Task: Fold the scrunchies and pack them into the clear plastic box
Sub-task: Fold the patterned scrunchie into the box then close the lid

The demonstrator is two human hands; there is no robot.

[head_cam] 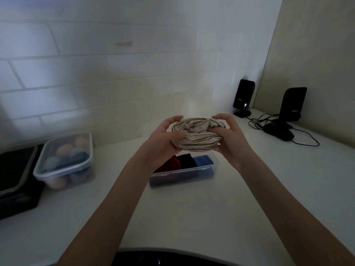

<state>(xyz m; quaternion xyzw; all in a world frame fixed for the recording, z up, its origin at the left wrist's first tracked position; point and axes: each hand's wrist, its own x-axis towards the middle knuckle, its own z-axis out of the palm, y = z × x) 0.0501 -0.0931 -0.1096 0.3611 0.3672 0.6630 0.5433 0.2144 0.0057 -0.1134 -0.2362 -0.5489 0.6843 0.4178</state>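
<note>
A white scrunchie [197,136] with thin green and dark stripes is held in the air between both hands. My left hand [163,143] grips its left side with fingers curled over the top. Its right side is gripped by my right hand [229,137], thumb pressed into the fabric. Directly below stands the clear plastic box [184,174], lid off, on the white counter. Inside it lie a red scrunchie [173,163], a dark one [187,160] and a blue one [203,160], side by side. My hands hide the box's far part.
A lidded clear container [65,160] with several pastel balls stands at the left, beside a black box [15,181]. Two black speakers [244,96] [293,104], a mouse [278,131] and cables sit at the back right corner. The tiled wall is close behind.
</note>
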